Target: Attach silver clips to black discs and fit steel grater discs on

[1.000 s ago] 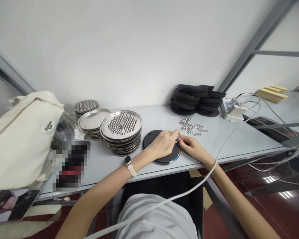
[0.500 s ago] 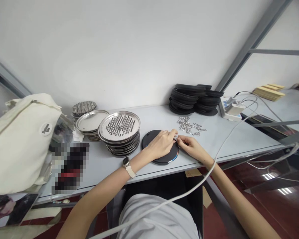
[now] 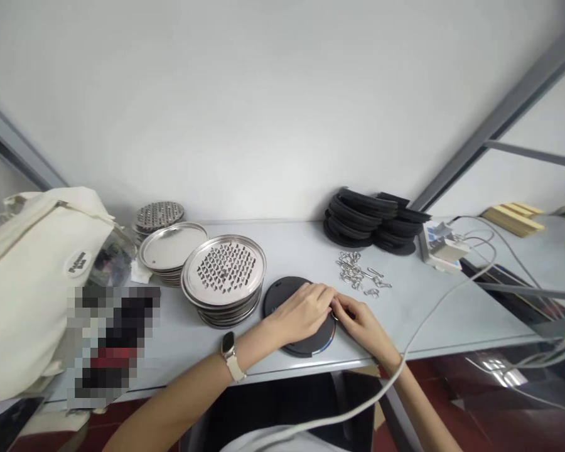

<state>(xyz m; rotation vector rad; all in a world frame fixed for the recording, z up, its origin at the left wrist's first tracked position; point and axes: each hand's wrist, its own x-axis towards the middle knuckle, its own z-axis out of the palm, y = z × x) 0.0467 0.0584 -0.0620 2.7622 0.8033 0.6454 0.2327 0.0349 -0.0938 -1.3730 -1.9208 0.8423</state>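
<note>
A round black disc (image 3: pixel 282 292) lies flat near the table's front edge, with a blue and orange strip on its lower right rim. My left hand (image 3: pixel 306 311) rests across the disc, fingers bent and closed at its right edge; the fingertips are hidden. Pinching there too is my right hand (image 3: pixel 361 321), with a small metal ring (image 3: pixel 334 316) showing at its thumb and finger. Both hands' fingertips meet. Just behind them lies a loose pile of metal clips and rings (image 3: pixel 353 270).
To the left stand stacks of round metal grater plates (image 3: pixel 228 270) and metal discs (image 3: pixel 172 245). Black round pieces (image 3: pixel 358 216) are piled by the wall. A power strip (image 3: pixel 440 245) sits at right; its white cable (image 3: pixel 424 329) crosses over my right forearm. A cream bag (image 3: pixel 37 282) fills the left side.
The view has tilted, so the table sits lower in the picture. My left fingers have come down against the right fingertips at the disc's edge. The disc stays in place.
</note>
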